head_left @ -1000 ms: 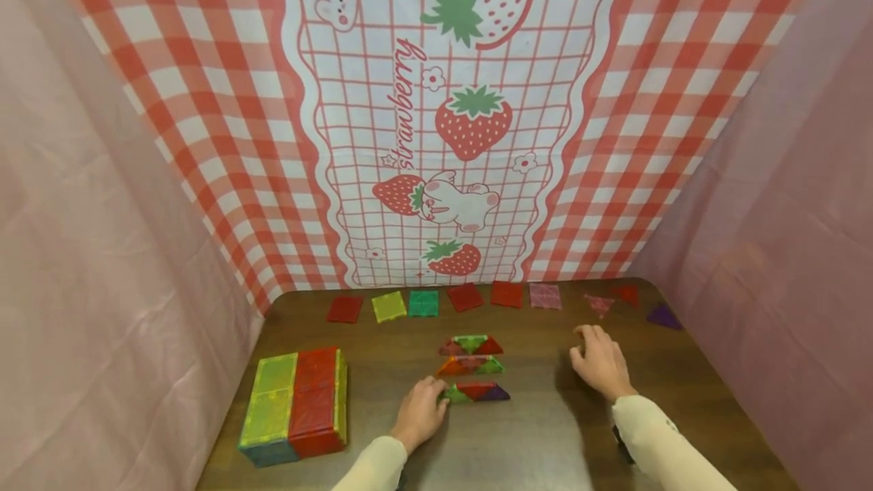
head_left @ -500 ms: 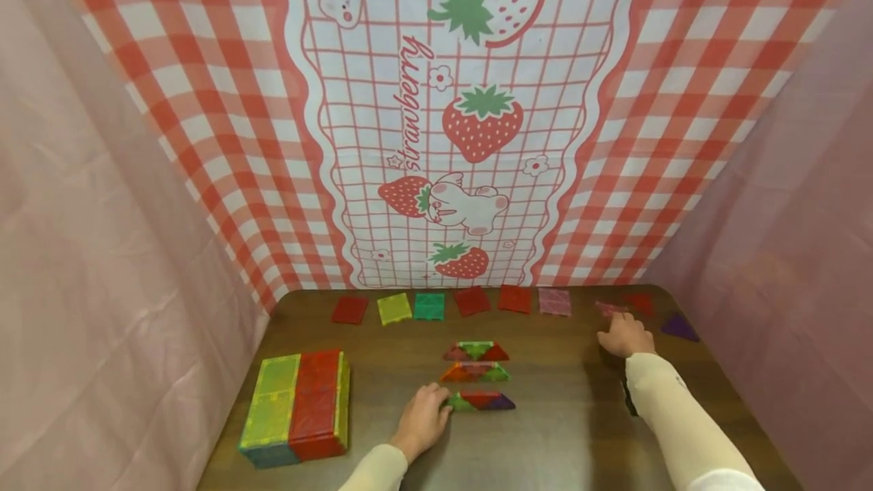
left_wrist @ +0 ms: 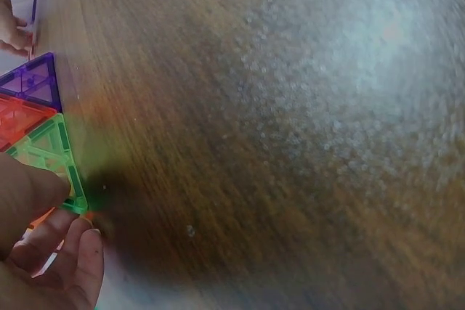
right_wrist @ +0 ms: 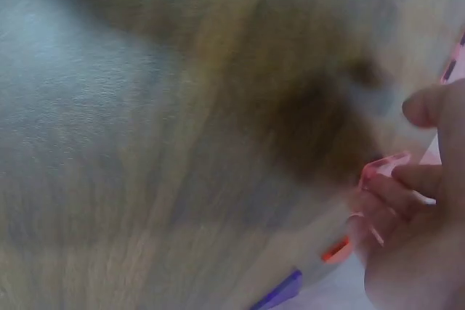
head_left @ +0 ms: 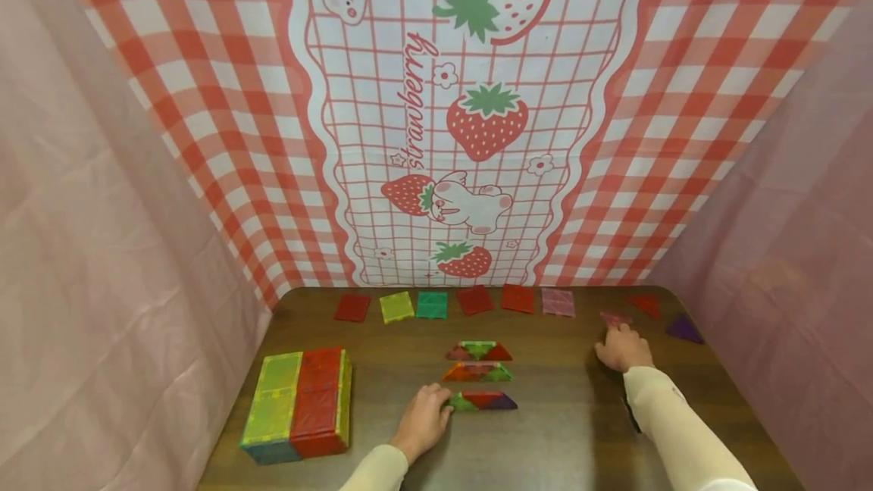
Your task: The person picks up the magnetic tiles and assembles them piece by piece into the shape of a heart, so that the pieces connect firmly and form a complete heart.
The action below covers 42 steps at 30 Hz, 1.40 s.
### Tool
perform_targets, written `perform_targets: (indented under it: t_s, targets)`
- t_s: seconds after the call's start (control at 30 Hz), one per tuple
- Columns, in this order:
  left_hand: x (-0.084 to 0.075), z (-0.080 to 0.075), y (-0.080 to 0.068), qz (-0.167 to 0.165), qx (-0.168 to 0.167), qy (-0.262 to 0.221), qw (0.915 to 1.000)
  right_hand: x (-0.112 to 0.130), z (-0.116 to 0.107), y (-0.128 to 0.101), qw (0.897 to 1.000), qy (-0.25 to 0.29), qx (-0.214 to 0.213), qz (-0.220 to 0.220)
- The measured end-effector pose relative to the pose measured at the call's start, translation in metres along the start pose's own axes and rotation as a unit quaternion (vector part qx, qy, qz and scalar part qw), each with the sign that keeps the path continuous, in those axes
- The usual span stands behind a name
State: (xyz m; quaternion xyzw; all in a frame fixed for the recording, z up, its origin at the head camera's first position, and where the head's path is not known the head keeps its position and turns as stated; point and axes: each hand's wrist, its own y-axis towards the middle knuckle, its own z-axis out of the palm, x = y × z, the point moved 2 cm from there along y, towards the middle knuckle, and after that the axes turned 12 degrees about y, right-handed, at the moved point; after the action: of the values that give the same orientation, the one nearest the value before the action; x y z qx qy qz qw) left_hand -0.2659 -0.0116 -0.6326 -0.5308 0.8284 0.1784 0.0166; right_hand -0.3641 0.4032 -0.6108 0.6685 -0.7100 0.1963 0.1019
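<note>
Using thumb and fingers, my left hand (head_left: 424, 419) pinches the green triangular magnetic tile (left_wrist: 51, 147) at the left end of a standing strip. A red triangular tile (left_wrist: 20, 117) and a purple triangular tile (left_wrist: 36, 83) continue that strip. Over at the right, my right hand (head_left: 624, 348) has its fingertips on a pink triangular tile (head_left: 615, 319), the thumb held apart from it in the right wrist view. Behind the held strip stand two similar strips, an orange, red and green one (head_left: 477, 372) and a red and green one (head_left: 479, 351).
A yellow and red tile box (head_left: 298, 404) stands on the left of the wooden table. Square tiles, among them a green one (head_left: 432, 305) and a pink one (head_left: 558, 302), line the back edge. A red triangle (head_left: 646, 304) and a purple triangle (head_left: 684, 329) lie far right.
My right hand has reached right and forward to the pink triangular tile, which has slid slightly toward me. My left hand has stayed at the green end of the strip.
</note>
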Motion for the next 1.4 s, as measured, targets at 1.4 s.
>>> perform_targets:
  t_s: [1.4]
  targets:
    - [-0.072,-0.015,-0.053,0.262,0.051,0.083,0.96,0.113,0.111,-0.183,0.86,0.007,-0.018,-0.51]
